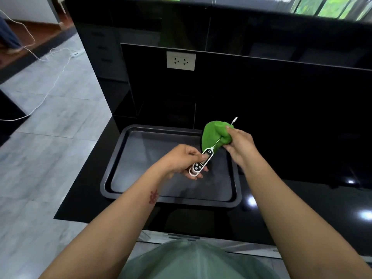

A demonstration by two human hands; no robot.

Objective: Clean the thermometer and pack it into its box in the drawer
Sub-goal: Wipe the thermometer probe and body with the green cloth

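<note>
Left hand (181, 160): fingers (192, 153) curled round thermometer (198, 167) body, held above tray (108, 190).
Right hand (240, 146): green cloth (212, 133) pinched round probe (216, 142) (tip bare).
Progress: wiping underway; boxing judged left.

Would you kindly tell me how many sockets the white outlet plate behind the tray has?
2, side by side on the outlet plate: the left socket and the right socket. None appears hidden.
</note>
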